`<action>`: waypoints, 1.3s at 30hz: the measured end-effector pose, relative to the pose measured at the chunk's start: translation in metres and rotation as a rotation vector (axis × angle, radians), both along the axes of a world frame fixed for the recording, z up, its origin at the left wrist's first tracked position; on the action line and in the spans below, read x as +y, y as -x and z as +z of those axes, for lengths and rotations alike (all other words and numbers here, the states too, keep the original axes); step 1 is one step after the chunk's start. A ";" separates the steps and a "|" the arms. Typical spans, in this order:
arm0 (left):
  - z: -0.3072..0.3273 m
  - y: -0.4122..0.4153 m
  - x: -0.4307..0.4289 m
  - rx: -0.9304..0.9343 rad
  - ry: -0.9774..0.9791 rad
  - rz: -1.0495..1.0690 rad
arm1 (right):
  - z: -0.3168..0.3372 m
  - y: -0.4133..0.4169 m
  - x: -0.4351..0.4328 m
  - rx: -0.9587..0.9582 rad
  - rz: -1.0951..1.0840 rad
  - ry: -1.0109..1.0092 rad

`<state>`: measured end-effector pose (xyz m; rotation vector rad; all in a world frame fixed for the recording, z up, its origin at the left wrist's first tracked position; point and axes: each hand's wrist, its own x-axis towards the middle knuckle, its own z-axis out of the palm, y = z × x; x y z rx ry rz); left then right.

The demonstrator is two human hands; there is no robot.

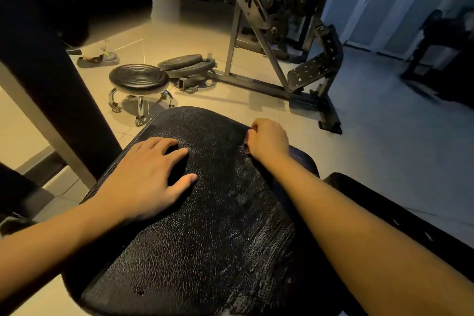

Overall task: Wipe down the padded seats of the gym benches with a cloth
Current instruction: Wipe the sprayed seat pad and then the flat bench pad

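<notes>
Place: a weights gym, dimly lit.
Bench: a black padded seat [205,226] with cracked vinyl, close in front.
Plates: iron weight plates [187,64] stacked flat on the floor.
Machine: a steel-framed machine [259,41] with a perforated footplate [313,69] and discs hung high on it.
Stool: a low round stool [139,79] on casters.
Floor: glossy beige tiles [184,31].
Far right: another dark frame [441,59], blurred.

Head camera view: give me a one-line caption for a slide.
Left hand flat on the cracked black bench seat, right hand gripping a dark cloth at its right edge.
</notes>
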<state>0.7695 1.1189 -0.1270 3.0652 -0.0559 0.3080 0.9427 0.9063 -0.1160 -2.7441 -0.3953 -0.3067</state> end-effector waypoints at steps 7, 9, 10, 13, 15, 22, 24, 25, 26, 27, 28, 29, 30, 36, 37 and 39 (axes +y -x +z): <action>0.000 0.000 -0.001 -0.001 0.008 0.006 | -0.001 0.003 -0.080 0.002 -0.025 0.145; -0.001 0.000 0.001 0.005 0.001 0.005 | -0.002 0.004 -0.114 -0.001 -0.132 0.199; -0.001 0.000 0.001 0.005 -0.004 0.005 | -0.002 0.004 -0.119 -0.002 -0.159 0.224; -0.002 -0.001 -0.001 0.001 -0.006 0.006 | -0.002 0.001 -0.086 -0.026 -0.177 0.244; -0.001 -0.002 -0.001 0.002 0.002 0.005 | 0.000 0.004 -0.039 -0.030 -0.110 0.184; 0.002 -0.001 0.000 0.010 0.030 -0.009 | 0.006 0.032 0.000 -0.020 0.187 0.217; 0.001 -0.001 -0.001 0.005 0.027 -0.003 | 0.003 0.018 -0.057 -0.014 0.030 0.255; 0.001 -0.001 -0.001 0.001 0.022 -0.002 | 0.000 0.013 -0.085 -0.013 -0.061 0.272; 0.000 -0.002 -0.001 0.001 0.011 -0.001 | -0.001 0.010 -0.107 -0.011 -0.136 0.281; 0.000 -0.002 -0.001 0.003 -0.001 0.001 | -0.002 0.011 -0.118 -0.011 -0.183 0.286; 0.000 -0.002 0.000 0.001 -0.007 0.002 | -0.002 0.013 -0.116 -0.018 -0.202 0.293; -0.001 -0.002 0.000 -0.004 -0.003 0.001 | 0.000 0.018 -0.106 -0.027 -0.192 0.292; -0.001 -0.002 0.000 -0.009 0.002 0.000 | 0.002 0.026 -0.089 -0.038 -0.157 0.278; -0.001 -0.003 0.001 -0.002 0.014 0.000 | 0.012 0.115 0.016 -0.017 0.443 0.247; 0.000 -0.003 0.001 -0.005 0.020 0.001 | 0.011 0.112 0.010 -0.031 0.467 0.242; 0.002 -0.002 -0.001 -0.008 0.029 -0.003 | 0.006 0.086 -0.025 -0.017 0.328 0.250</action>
